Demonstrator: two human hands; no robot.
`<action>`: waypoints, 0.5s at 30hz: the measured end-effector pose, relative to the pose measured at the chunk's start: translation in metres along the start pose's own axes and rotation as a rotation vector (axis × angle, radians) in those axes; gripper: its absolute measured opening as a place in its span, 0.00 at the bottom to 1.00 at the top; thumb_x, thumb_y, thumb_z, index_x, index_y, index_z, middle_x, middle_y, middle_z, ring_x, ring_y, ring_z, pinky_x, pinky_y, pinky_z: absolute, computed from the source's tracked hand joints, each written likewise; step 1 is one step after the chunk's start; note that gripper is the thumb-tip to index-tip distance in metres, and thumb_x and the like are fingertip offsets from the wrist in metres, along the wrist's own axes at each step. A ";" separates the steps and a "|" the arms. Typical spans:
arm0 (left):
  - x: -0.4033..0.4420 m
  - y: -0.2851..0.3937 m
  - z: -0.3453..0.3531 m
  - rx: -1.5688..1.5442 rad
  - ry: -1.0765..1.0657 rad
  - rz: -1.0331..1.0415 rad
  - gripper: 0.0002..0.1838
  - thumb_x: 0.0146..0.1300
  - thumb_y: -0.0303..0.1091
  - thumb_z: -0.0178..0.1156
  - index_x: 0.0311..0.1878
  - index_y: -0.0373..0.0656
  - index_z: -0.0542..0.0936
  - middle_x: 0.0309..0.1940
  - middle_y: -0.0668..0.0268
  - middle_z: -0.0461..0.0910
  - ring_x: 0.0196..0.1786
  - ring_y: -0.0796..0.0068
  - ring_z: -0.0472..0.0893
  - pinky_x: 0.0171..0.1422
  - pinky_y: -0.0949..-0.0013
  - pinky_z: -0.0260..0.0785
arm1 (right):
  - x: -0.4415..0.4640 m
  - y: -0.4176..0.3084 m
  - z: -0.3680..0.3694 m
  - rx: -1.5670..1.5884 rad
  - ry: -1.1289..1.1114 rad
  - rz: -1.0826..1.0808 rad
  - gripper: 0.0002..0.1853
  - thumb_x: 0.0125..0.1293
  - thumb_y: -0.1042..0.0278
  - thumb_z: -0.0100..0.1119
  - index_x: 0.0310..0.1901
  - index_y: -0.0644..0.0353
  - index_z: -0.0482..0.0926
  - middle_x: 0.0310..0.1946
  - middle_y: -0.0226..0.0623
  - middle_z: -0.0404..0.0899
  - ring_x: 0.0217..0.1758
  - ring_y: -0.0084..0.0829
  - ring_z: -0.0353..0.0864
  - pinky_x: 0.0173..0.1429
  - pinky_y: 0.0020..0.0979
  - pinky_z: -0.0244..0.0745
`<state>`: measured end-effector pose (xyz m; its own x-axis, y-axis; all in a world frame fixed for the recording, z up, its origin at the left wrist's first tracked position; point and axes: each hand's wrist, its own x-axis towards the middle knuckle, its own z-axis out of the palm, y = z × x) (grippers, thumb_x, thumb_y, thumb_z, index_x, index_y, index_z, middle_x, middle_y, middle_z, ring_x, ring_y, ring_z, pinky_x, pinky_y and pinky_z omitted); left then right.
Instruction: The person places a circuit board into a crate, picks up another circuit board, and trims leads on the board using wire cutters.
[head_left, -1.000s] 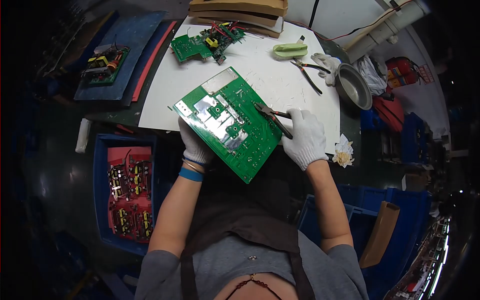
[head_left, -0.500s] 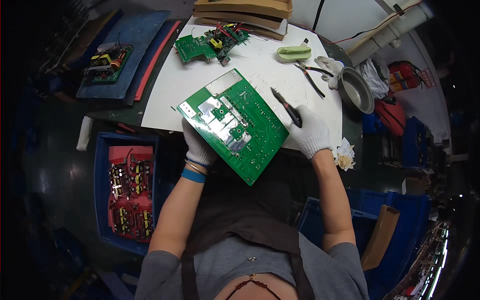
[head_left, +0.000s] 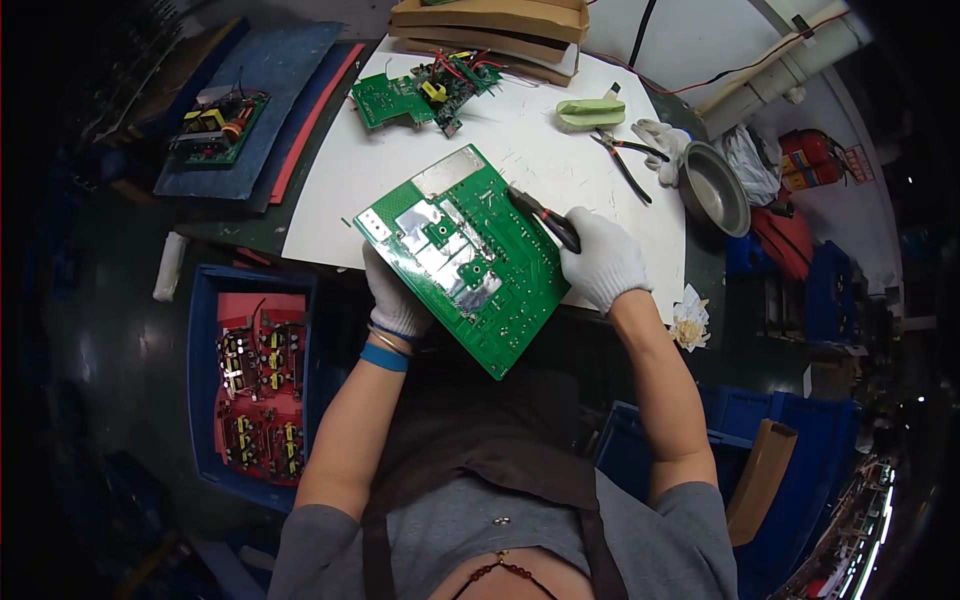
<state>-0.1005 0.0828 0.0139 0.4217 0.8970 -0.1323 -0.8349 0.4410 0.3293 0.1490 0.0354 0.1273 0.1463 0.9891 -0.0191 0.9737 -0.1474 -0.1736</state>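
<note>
A large green circuit board (head_left: 525, 275) is held tilted above the front edge of the white work surface, its solder side facing up with shiny silver patches. My left hand (head_left: 394, 296), in a white knitted glove, grips the board at its left edge from below; its fingers are hidden behind the board. In my gloved right hand (head_left: 605, 262) is a pair of wire cutters (head_left: 549, 220) with black and red handles. Their jaws lie over the board's upper right edge; whether they touch it I cannot tell.
Behind the board lie another green board with wires (head_left: 395, 98), a green-handled tool (head_left: 590, 112), a second pair of pliers (head_left: 628, 168) and a metal bowl (head_left: 714, 187). Cardboard trays (head_left: 490, 20) stand at the back. A blue bin (head_left: 203, 375) with boards is at left.
My right hand has moved left with the wire cutters, bringing their jaws from beside the board to over its upper right edge. The board has shifted slightly downward.
</note>
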 end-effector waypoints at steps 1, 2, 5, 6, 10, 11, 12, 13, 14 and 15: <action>-0.001 0.000 0.001 0.011 0.012 0.001 0.54 0.62 0.80 0.48 0.80 0.46 0.59 0.75 0.51 0.65 0.73 0.44 0.69 0.75 0.38 0.66 | 0.002 0.000 -0.005 0.050 -0.061 0.067 0.16 0.60 0.60 0.65 0.47 0.56 0.79 0.39 0.51 0.82 0.42 0.55 0.85 0.49 0.51 0.79; -0.002 0.000 0.002 0.010 0.013 0.003 0.54 0.62 0.80 0.48 0.80 0.46 0.59 0.75 0.51 0.65 0.73 0.44 0.69 0.75 0.38 0.66 | 0.003 0.002 -0.009 0.097 -0.120 0.132 0.16 0.61 0.60 0.64 0.48 0.56 0.78 0.39 0.52 0.82 0.41 0.56 0.85 0.50 0.51 0.79; -0.003 0.001 0.007 0.042 0.015 0.022 0.54 0.63 0.80 0.48 0.80 0.46 0.58 0.75 0.51 0.65 0.74 0.43 0.69 0.75 0.38 0.66 | -0.004 0.008 -0.002 0.077 0.021 0.064 0.17 0.58 0.61 0.65 0.48 0.57 0.79 0.40 0.50 0.82 0.43 0.54 0.84 0.50 0.50 0.78; -0.002 0.002 0.007 0.029 0.013 0.014 0.54 0.63 0.80 0.48 0.80 0.46 0.58 0.75 0.51 0.65 0.73 0.43 0.69 0.75 0.38 0.65 | -0.007 0.007 -0.003 0.051 0.128 -0.018 0.17 0.57 0.62 0.66 0.47 0.58 0.78 0.40 0.49 0.82 0.44 0.53 0.84 0.50 0.50 0.78; -0.004 0.001 0.007 -0.086 -0.063 -0.002 0.47 0.68 0.74 0.46 0.77 0.44 0.64 0.71 0.53 0.70 0.70 0.48 0.73 0.74 0.43 0.67 | -0.012 -0.009 -0.006 -0.093 0.179 -0.097 0.20 0.57 0.64 0.67 0.51 0.57 0.78 0.41 0.48 0.81 0.47 0.52 0.81 0.52 0.46 0.76; -0.004 0.002 0.007 -0.085 -0.063 -0.001 0.47 0.68 0.74 0.46 0.77 0.44 0.64 0.71 0.53 0.70 0.70 0.48 0.73 0.74 0.43 0.67 | -0.012 -0.011 -0.006 -0.120 0.192 -0.098 0.19 0.57 0.65 0.65 0.51 0.57 0.79 0.40 0.50 0.81 0.46 0.52 0.82 0.50 0.47 0.77; -0.003 0.002 0.006 -0.038 -0.020 0.004 0.50 0.66 0.76 0.46 0.78 0.45 0.62 0.73 0.52 0.67 0.72 0.46 0.71 0.74 0.40 0.66 | -0.011 -0.011 -0.005 -0.120 0.194 -0.099 0.19 0.57 0.65 0.65 0.51 0.57 0.79 0.40 0.50 0.81 0.46 0.52 0.82 0.50 0.47 0.77; -0.002 0.001 0.006 0.008 0.023 0.009 0.53 0.64 0.79 0.46 0.80 0.46 0.59 0.75 0.51 0.65 0.73 0.44 0.69 0.75 0.38 0.65 | -0.010 -0.011 -0.004 -0.056 0.081 -0.030 0.18 0.58 0.64 0.64 0.51 0.57 0.79 0.39 0.51 0.81 0.45 0.53 0.83 0.49 0.47 0.77; -0.001 0.001 0.005 0.007 0.022 0.013 0.53 0.64 0.79 0.46 0.80 0.46 0.59 0.75 0.51 0.65 0.73 0.44 0.69 0.75 0.38 0.65 | -0.008 -0.011 -0.004 0.007 -0.032 0.039 0.17 0.59 0.64 0.63 0.50 0.57 0.79 0.39 0.52 0.81 0.44 0.53 0.83 0.48 0.48 0.77; -0.001 0.001 0.005 -0.004 0.016 0.011 0.53 0.65 0.79 0.46 0.80 0.45 0.59 0.75 0.51 0.65 0.73 0.44 0.69 0.75 0.38 0.65 | -0.007 -0.009 -0.005 0.006 -0.034 0.037 0.17 0.59 0.64 0.63 0.50 0.57 0.79 0.39 0.52 0.81 0.44 0.53 0.83 0.48 0.48 0.77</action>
<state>-0.1003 0.0822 0.0187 0.4070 0.9021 -0.1435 -0.8407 0.4314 0.3272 0.1398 0.0302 0.1337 0.1760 0.9826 -0.0588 0.9667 -0.1838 -0.1782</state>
